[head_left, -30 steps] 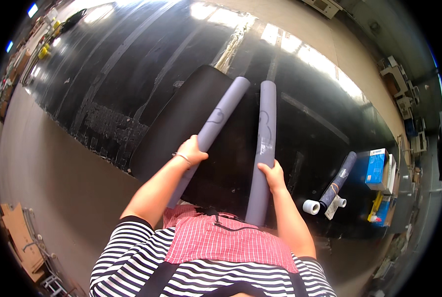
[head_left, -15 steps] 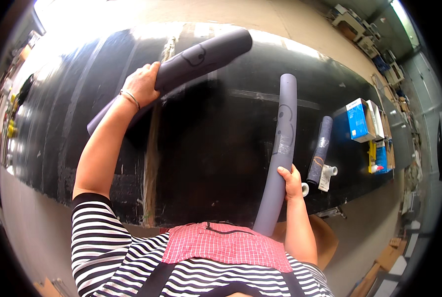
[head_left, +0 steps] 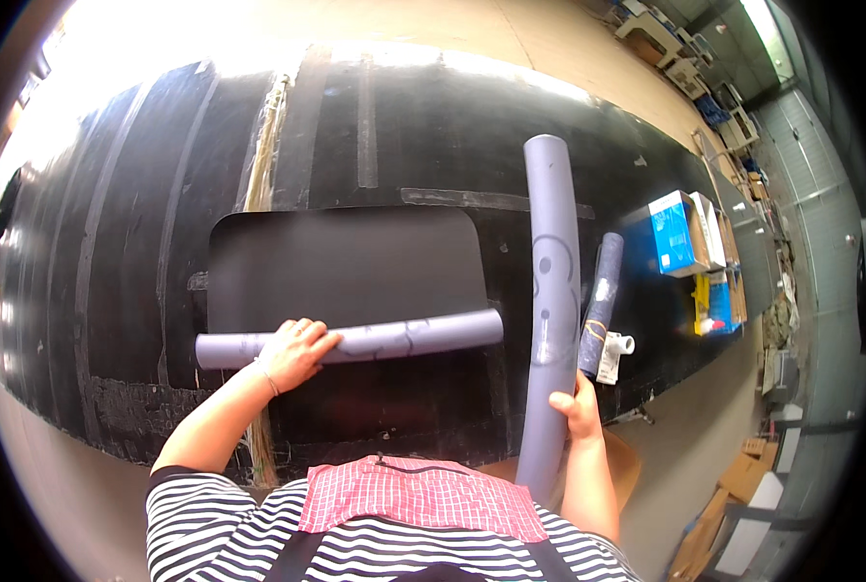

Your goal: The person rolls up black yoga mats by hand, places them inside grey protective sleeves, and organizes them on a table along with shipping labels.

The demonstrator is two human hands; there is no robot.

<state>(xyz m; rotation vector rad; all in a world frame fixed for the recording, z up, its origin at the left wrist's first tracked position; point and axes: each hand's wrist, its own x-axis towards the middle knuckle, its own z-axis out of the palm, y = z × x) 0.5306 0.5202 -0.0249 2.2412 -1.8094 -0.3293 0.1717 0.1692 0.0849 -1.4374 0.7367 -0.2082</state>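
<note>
A purple-grey mat with dark line drawings is partly unrolled on the black table. Its flat part (head_left: 355, 257) shows a plain black face with rounded far corners, and its rolled part (head_left: 433, 333) lies crosswise along the near side. My left hand (head_left: 295, 355) is closed over this roll, left of its middle. On the right stands a second rolled mat (head_left: 549, 223), long and purple-grey, slanting from near my apron up over the table. Around its lower part my right hand (head_left: 578, 405) is closed, thumb on the near face; some fingers are hidden behind it.
A thinner dark blue roll (head_left: 604, 301) with a band lies right of the held mat, beside a white tape roll (head_left: 620, 344). Blue and white boxes (head_left: 680, 238) and a yellow tool (head_left: 702, 303) sit near the table's right end. Tape strips (head_left: 452, 199) mark the black tabletop.
My left hand has brought its mat down from the raised far left to the table, and a black flat part now lies spread. The right-hand roll has turned more upright.
</note>
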